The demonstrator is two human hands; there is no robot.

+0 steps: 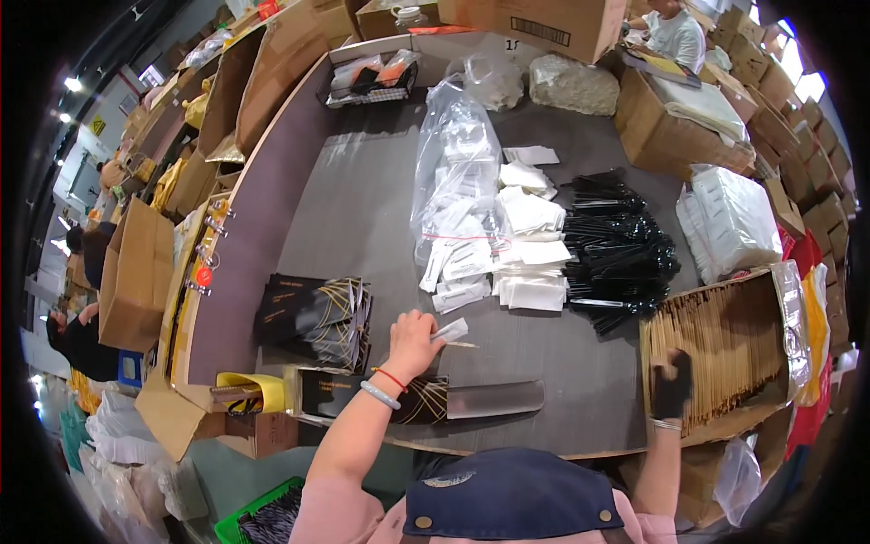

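Navy apron point(512, 494) closest; left hand point(412, 343) pinches a white packet point(451, 330), keep it gentle; right hand point(672, 385), can't tell its grip.

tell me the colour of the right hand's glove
The glove is black, best seen in the head view.

Short orange-gold lettering is printed on the black packages point(313, 317) at the left of the bench point(349, 190) and on the black package point(337, 395) near its front edge. A barcode-like dark panel is carried by the cardboard box point(589, 23) at top. A number is marked on the back partition point(511, 43). A yellow triangular warning sign point(97, 125) is mounted far left.
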